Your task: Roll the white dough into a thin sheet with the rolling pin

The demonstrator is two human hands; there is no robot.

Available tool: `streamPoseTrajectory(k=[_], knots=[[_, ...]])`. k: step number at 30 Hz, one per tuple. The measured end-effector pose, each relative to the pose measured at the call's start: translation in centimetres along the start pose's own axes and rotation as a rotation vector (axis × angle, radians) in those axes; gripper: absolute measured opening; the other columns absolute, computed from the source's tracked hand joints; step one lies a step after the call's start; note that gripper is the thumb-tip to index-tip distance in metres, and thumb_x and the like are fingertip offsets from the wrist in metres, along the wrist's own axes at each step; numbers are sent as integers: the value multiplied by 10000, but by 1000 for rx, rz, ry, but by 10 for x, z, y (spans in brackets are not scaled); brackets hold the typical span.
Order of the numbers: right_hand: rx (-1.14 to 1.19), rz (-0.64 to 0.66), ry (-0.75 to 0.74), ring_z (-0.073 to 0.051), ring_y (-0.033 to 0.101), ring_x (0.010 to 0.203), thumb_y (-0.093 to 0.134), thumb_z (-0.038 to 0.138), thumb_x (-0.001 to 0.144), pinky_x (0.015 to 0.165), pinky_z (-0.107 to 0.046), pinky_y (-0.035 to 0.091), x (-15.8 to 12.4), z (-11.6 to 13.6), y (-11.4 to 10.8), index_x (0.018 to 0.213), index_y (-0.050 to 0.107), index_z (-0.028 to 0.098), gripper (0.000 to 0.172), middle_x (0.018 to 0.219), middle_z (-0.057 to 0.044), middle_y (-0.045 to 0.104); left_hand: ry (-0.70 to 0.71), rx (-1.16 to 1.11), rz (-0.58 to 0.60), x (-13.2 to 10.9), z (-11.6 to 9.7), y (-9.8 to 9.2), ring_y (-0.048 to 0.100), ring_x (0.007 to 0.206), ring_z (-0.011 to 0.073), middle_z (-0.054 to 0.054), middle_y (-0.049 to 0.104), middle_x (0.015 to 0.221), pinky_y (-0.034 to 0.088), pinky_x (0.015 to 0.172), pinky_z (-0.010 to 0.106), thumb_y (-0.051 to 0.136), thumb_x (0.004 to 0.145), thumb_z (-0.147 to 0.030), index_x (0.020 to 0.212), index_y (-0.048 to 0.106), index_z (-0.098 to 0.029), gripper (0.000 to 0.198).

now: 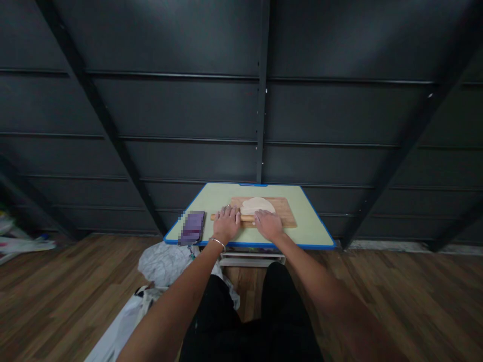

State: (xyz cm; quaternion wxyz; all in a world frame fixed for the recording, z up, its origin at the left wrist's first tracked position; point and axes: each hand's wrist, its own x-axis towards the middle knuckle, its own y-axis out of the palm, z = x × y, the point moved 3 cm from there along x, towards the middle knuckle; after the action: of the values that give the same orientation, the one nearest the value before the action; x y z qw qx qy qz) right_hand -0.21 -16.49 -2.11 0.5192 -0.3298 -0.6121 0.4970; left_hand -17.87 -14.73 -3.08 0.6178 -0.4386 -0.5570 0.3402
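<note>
Right now both hands sit on a wooden rolling pin (247, 218) that lies crosswise along the near edge of a wooden board (287, 215). The left grip (226, 222) is closed over the left part of the pin, fingers curled across its top, with the pin's short left end poking out past the hand. The right grip (268, 224) clasps the right part in the same way, so the 2 hands are near each other with a bare stretch of pin between them. Just beyond the pin, a pale, flattened piece of dough (258, 204) lies on the board, its near edge touching or almost touching the pin. The board rests on a small bench (315, 229) with a light green top and a blue rim. At the bench's left side lies a flat purple object (192, 227), blurred out, apart from the board. A thin bracelet (218, 243) circles the left wrist. Crumpled white bags (166, 261) lie on the wooden floor (56, 291) beside the person's black trousers (271, 311), and a dark panelled wall (188, 110) rises behind the bench
</note>
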Motion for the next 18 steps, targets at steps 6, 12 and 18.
streamPoseTrajectory(k=[6,12,18], knots=[[60,-42,31,-251,479,1459,383,388,1103,1196,-388,355,-7,4,7,1447,606,177,461,1579,-135,543,69,-37,79,10,5,1,438,1501,373,147,513,1607,321,1221,574,258,1071,-366,1551,541,-139,602],[135,53,98,-255,361,1549,357,473,1098,1263,-426,241,0,3,6,1580,489,182,578,1652,-119,455,66,-33,147,25,6,0,425,1509,383,153,504,1615,308,1227,561,300,1061,-364,1564,514,-139,591],[206,181,125,-231,318,1573,314,487,1110,1279,-388,203,17,-8,3,1622,430,176,611,1690,-102,395,62,-24,185,32,2,-6,457,1480,369,167,503,1613,319,1204,551,254,1066,-374,1552,513,-129,602]])
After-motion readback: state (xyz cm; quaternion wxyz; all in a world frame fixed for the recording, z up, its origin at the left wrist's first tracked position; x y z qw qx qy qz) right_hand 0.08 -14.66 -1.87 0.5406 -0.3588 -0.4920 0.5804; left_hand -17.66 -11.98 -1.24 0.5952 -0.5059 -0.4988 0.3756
